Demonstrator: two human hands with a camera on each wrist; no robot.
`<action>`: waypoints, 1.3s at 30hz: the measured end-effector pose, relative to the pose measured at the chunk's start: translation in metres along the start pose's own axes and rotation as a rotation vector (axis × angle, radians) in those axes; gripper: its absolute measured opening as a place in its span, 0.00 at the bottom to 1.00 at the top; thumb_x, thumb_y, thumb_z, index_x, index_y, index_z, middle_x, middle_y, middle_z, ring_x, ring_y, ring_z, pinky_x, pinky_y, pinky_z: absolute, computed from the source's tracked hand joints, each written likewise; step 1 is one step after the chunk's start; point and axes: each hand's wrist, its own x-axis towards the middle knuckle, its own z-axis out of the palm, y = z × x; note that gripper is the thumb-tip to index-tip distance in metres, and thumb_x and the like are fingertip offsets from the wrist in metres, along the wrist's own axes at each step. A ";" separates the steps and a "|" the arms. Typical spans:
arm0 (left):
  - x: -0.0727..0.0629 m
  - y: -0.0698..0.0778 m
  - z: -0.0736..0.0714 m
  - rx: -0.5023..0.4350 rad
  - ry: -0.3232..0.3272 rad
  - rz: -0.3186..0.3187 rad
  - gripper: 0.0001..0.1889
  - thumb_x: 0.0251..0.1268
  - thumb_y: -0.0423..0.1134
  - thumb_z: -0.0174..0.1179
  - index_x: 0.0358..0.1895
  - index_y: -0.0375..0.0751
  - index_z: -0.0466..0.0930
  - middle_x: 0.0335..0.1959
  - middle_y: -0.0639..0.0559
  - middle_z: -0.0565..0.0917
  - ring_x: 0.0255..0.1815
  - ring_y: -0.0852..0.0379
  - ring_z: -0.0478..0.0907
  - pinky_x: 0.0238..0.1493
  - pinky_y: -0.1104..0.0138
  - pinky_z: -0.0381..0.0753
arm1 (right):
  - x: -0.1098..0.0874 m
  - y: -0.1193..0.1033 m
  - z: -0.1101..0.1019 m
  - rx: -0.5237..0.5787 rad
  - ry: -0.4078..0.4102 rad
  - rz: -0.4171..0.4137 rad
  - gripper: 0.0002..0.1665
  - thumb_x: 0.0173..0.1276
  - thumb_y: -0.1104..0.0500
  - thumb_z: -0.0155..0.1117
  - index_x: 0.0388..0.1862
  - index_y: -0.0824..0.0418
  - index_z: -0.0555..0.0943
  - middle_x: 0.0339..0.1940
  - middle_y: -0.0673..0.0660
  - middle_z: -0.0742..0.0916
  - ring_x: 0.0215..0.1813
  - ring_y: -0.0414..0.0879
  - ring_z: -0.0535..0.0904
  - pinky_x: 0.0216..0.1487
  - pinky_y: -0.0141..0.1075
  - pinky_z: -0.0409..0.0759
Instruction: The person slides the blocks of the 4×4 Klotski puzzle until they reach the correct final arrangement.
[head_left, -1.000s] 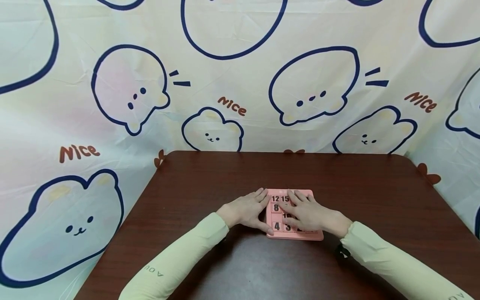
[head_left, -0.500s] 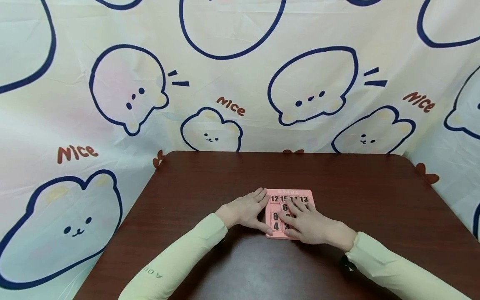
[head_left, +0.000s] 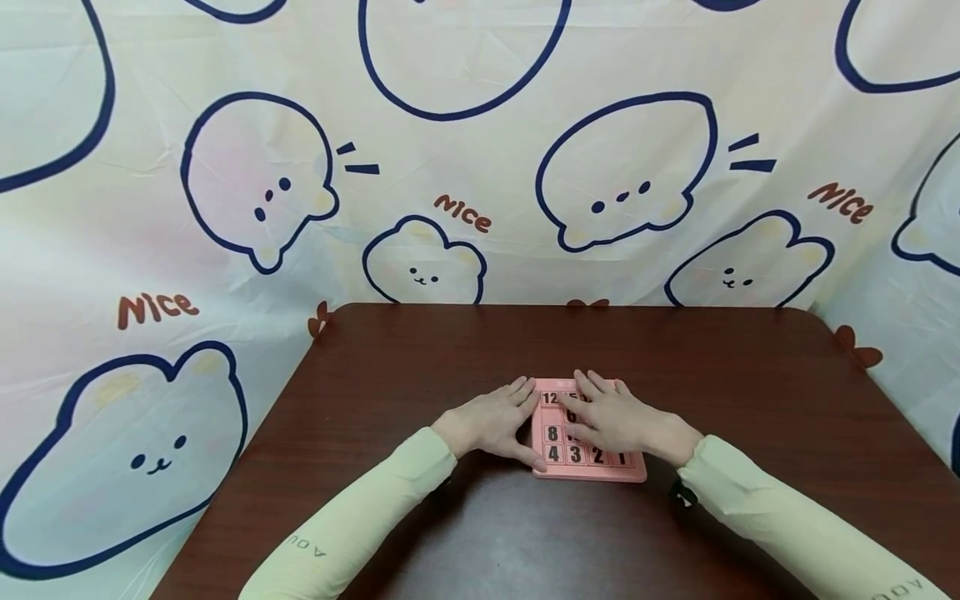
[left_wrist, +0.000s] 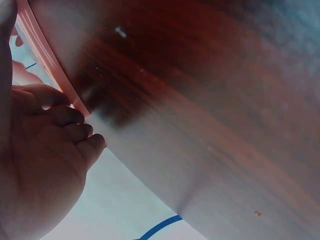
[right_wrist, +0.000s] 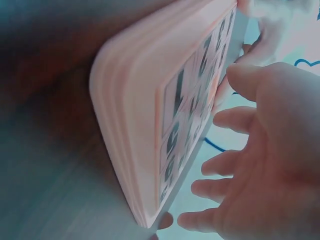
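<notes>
A pink sliding number puzzle lies flat on the table, its black-numbered tiles framed by a raised rim. My left hand rests along the puzzle's left side, thumb at the near left corner and fingers at the far left edge. Over the upper tiles reaches my right hand, fingers extended and spread, covering several numbers. In the right wrist view, the index fingertip and thumb of that hand are close to the tile face; contact is hard to tell. The left wrist view shows the left fingertips against the pink side.
The dark brown wooden table extends around the puzzle. A pale curtain printed with blue-outlined cartoon animals hangs behind and beside it. Light green sleeves cover both forearms.
Tile 8 has slid one row nearer since a second ago, leaving a gap above it. My right hand shifted nearer, then back toward the puzzle's far edge. The left hand has stayed put.
</notes>
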 end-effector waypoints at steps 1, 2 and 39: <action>0.000 0.000 0.000 -0.004 0.001 -0.001 0.63 0.47 0.84 0.50 0.79 0.43 0.47 0.82 0.46 0.45 0.83 0.51 0.40 0.80 0.61 0.53 | 0.002 0.002 -0.001 -0.001 0.000 0.010 0.35 0.76 0.40 0.50 0.76 0.52 0.64 0.79 0.71 0.56 0.79 0.69 0.49 0.70 0.73 0.52; 0.001 0.001 0.000 -0.008 0.002 -0.002 0.63 0.47 0.84 0.50 0.79 0.43 0.47 0.82 0.46 0.45 0.83 0.51 0.40 0.80 0.60 0.53 | 0.003 0.004 -0.001 -0.003 -0.001 0.020 0.35 0.76 0.40 0.50 0.76 0.53 0.64 0.79 0.71 0.56 0.79 0.69 0.49 0.70 0.73 0.52; 0.001 -0.001 -0.001 0.026 0.001 0.003 0.63 0.46 0.84 0.49 0.79 0.42 0.48 0.82 0.46 0.46 0.83 0.50 0.41 0.80 0.60 0.51 | -0.001 -0.013 -0.002 -0.033 -0.072 0.012 0.34 0.74 0.38 0.52 0.75 0.47 0.66 0.80 0.66 0.56 0.81 0.66 0.47 0.72 0.71 0.49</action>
